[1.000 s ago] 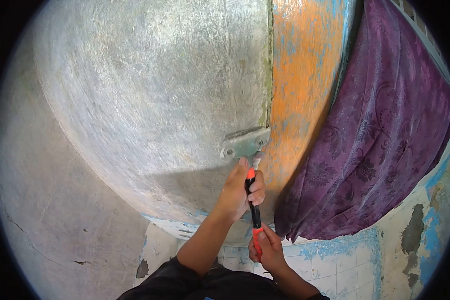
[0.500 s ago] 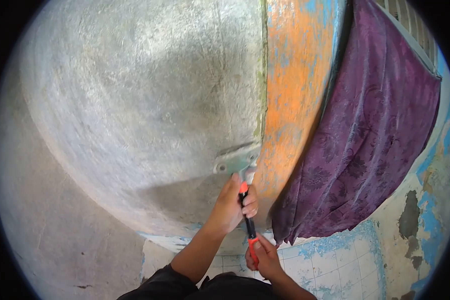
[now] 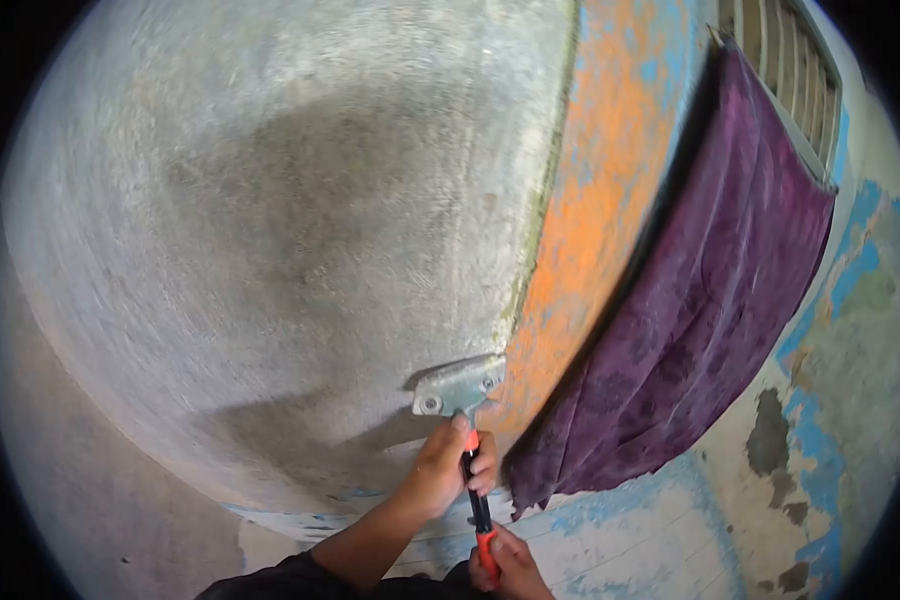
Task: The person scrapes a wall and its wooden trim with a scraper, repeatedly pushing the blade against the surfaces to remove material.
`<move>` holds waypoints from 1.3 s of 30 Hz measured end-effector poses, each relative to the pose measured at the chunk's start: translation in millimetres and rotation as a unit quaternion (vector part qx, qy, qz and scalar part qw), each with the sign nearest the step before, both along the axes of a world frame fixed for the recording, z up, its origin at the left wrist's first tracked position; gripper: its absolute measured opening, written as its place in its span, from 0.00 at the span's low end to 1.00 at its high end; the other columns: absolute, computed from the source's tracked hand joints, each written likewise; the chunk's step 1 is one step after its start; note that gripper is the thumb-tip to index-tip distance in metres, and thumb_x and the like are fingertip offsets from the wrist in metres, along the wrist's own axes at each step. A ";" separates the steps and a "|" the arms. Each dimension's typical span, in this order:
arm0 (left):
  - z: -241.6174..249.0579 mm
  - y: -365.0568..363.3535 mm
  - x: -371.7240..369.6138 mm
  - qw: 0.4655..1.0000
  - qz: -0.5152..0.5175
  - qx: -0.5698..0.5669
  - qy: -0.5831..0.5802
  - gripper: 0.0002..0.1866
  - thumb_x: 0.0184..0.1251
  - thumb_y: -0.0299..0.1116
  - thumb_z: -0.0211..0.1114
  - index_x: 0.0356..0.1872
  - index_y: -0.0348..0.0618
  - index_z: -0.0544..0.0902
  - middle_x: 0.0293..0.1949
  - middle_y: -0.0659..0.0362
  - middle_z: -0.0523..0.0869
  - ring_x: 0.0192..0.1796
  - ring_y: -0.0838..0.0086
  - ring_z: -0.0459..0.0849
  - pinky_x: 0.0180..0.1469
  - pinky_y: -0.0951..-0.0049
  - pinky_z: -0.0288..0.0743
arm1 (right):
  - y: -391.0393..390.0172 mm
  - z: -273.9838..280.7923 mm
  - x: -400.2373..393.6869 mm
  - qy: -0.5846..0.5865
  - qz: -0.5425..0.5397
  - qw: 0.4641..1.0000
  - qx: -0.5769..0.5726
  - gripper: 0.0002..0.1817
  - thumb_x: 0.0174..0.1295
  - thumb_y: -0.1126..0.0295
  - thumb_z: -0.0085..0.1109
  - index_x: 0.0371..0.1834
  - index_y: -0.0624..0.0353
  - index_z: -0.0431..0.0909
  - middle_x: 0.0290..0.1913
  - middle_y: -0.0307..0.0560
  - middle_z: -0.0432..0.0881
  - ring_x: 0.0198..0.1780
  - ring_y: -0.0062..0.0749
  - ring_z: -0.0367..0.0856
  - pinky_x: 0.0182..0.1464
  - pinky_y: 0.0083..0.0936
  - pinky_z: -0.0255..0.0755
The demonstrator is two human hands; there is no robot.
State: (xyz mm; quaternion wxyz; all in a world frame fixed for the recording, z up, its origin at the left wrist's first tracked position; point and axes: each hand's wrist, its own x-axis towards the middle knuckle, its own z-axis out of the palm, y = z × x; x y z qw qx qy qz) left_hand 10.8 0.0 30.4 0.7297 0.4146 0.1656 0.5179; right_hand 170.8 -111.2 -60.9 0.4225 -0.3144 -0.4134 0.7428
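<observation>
A long-handled scraper (image 3: pixel 477 490) has a wide metal head (image 3: pixel 458 388) with two bolts and a red-and-black handle. Its blade meets the bare grey wall (image 3: pixel 370 200), close to a strip of orange and blue paint (image 3: pixel 580 240). My left hand (image 3: pixel 445 465) is wrapped round the upper handle just below the head, its thumb laid along the neck. Lower down, my right hand (image 3: pixel 510 562) grips the red end of the handle. A green-edged line (image 3: pixel 542 250) separates the grey surface from the painted strip.
A purple patterned curtain (image 3: pixel 685 330) hangs right of the painted strip, below a slatted opening (image 3: pixel 785 75). The wall at far right (image 3: pixel 860 330) has peeling blue paint and grey patches. White tiles (image 3: pixel 620 550) with blue stains lie low behind my right hand.
The scraper and both hands are lower in view and slightly left. The head has slid down along the wall's painted edge, while the camera view has tilted. Both hands keep their hold.
</observation>
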 end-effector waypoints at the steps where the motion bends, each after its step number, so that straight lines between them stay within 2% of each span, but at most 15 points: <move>1: -1.1 1.4 -0.1 1.000 -0.001 0.006 0.001 0.29 0.77 0.59 0.41 0.63 0.48 0.67 0.22 0.63 0.66 0.20 0.76 0.67 0.28 0.71 0.68 | 4.2 1.7 2.8 0.005 0.002 1.000 0.008 0.25 0.77 0.56 0.41 0.70 0.61 0.62 0.23 0.43 0.71 0.19 0.23 0.67 0.21 0.20 0.62; 7: 22.7 6.8 -0.1 0.999 -0.023 0.037 -0.018 0.28 0.79 0.56 0.41 0.66 0.45 0.63 0.22 0.63 0.67 0.21 0.76 0.69 0.29 0.72 0.69 | 8.0 21.1 0.7 0.057 0.002 0.998 0.012 0.25 0.77 0.54 0.41 0.67 0.59 0.64 0.21 0.42 0.68 0.17 0.22 0.64 0.20 0.19 0.60; 10: 8.8 4.7 -2.8 0.999 -0.039 0.020 -0.030 0.26 0.80 0.54 0.40 0.66 0.44 0.63 0.23 0.62 0.67 0.21 0.76 0.69 0.29 0.72 0.69 | -0.4 13.5 -6.9 -0.001 -0.021 1.000 0.008 0.30 0.73 0.47 0.45 0.70 0.55 0.61 0.17 0.45 0.66 0.13 0.23 0.60 0.18 0.22 0.57; 13: 3.3 5.5 -2.2 0.999 -0.042 0.018 -0.027 0.26 0.80 0.53 0.40 0.64 0.43 0.63 0.23 0.62 0.67 0.21 0.76 0.69 0.28 0.72 0.69 | -5.9 27.0 -17.8 0.026 -0.065 0.997 -0.028 0.23 0.69 0.43 0.51 0.33 0.53 0.64 0.15 0.37 0.61 0.12 0.19 0.56 0.12 0.18 0.51; 14: 6.8 6.4 -0.8 0.999 -0.039 0.022 -0.028 0.26 0.80 0.53 0.40 0.64 0.43 0.64 0.23 0.62 0.67 0.21 0.76 0.69 0.28 0.72 0.69 | -2.3 31.6 -17.4 0.012 -0.072 0.997 0.006 0.24 0.70 0.43 0.49 0.30 0.53 0.64 0.15 0.36 0.59 0.12 0.18 0.56 0.13 0.17 0.50; 16: 9.9 12.9 0.2 0.997 -0.037 0.059 -0.041 0.25 0.80 0.53 0.40 0.60 0.41 0.65 0.24 0.62 0.68 0.21 0.76 0.70 0.28 0.72 0.69 | 6.9 46.4 -18.1 0.030 -0.050 0.998 0.019 0.24 0.71 0.44 0.48 0.29 0.53 0.64 0.14 0.36 0.59 0.12 0.18 0.56 0.13 0.17 0.50; 19: 21.0 15.4 -3.8 0.996 -0.036 0.075 -0.034 0.29 0.78 0.57 0.42 0.67 0.48 0.64 0.23 0.62 0.67 0.20 0.76 0.68 0.27 0.72 0.69 | 10.8 49.8 -16.1 0.043 -0.022 0.999 0.018 0.23 0.72 0.45 0.47 0.30 0.54 0.64 0.15 0.36 0.59 0.12 0.18 0.55 0.13 0.18 0.50; 24: -2.2 1.7 -8.8 0.998 -0.037 0.024 -0.039 0.31 0.76 0.60 0.43 0.68 0.48 0.63 0.23 0.62 0.67 0.20 0.76 0.69 0.26 0.72 0.68 | -7.4 38.3 -24.2 0.045 -0.041 0.998 -0.030 0.23 0.71 0.45 0.48 0.31 0.54 0.64 0.15 0.36 0.60 0.12 0.19 0.55 0.14 0.19 0.50; 27: 1.0 3.7 -7.9 0.999 -0.030 0.038 -0.011 0.30 0.75 0.61 0.43 0.58 0.43 0.69 0.21 0.62 0.67 0.19 0.76 0.70 0.25 0.72 0.69 | -6.5 37.3 -22.9 0.041 -0.043 0.998 -0.032 0.23 0.71 0.45 0.48 0.30 0.54 0.64 0.15 0.37 0.60 0.12 0.19 0.55 0.14 0.19 0.50; 28: 22.1 1.5 -6.1 1.000 -0.003 0.026 0.006 0.29 0.75 0.62 0.43 0.43 0.41 0.70 0.20 0.62 0.67 0.19 0.76 0.70 0.26 0.72 0.69 | -2.3 38.6 -22.2 0.041 -0.046 0.998 -0.024 0.23 0.71 0.45 0.48 0.30 0.54 0.64 0.15 0.37 0.60 0.12 0.19 0.55 0.14 0.19 0.50; 29: 25.0 7.7 -5.7 0.997 -0.011 0.067 0.022 0.28 0.76 0.61 0.42 0.39 0.41 0.69 0.20 0.62 0.67 0.19 0.76 0.71 0.26 0.72 0.70 | 1.6 42.4 -20.7 0.039 -0.048 0.998 -0.017 0.23 0.71 0.46 0.48 0.29 0.54 0.64 0.14 0.37 0.60 0.12 0.19 0.55 0.13 0.19 0.49; 31: 34.1 15.3 -0.2 0.998 -0.031 0.055 0.004 0.29 0.76 0.60 0.42 0.48 0.39 0.68 0.21 0.62 0.68 0.19 0.76 0.71 0.26 0.72 0.70 | 9.0 55.3 -19.6 0.061 -0.046 0.997 0.009 0.23 0.72 0.46 0.48 0.27 0.53 0.64 0.14 0.38 0.61 0.11 0.19 0.55 0.13 0.19 0.49; 34: 25.1 15.4 1.7 0.997 -0.037 0.047 -0.045 0.22 0.82 0.48 0.39 0.63 0.43 0.63 0.25 0.61 0.68 0.22 0.76 0.71 0.28 0.73 0.70 | 8.4 53.9 -17.7 0.054 -0.052 0.997 0.003 0.23 0.72 0.46 0.48 0.28 0.53 0.65 0.14 0.38 0.61 0.11 0.19 0.55 0.13 0.19 0.49; 37: 15.7 1.1 -5.0 0.999 -0.009 0.032 0.002 0.29 0.76 0.60 0.42 0.53 0.40 0.66 0.21 0.62 0.68 0.19 0.75 0.71 0.27 0.72 0.71 | -5.3 31.5 -23.1 0.045 -0.060 0.997 -0.031 0.22 0.72 0.46 0.48 0.30 0.53 0.65 0.14 0.38 0.60 0.11 0.19 0.54 0.13 0.19 0.50; 39: 7.0 -1.6 -6.7 1.000 -0.002 0.018 0.009 0.29 0.77 0.60 0.42 0.42 0.38 0.69 0.21 0.62 0.68 0.20 0.75 0.71 0.26 0.72 0.71 | -10.5 24.7 -26.5 0.061 -0.047 0.996 -0.046 0.22 0.72 0.46 0.47 0.30 0.53 0.64 0.14 0.37 0.60 0.12 0.19 0.54 0.13 0.19 0.50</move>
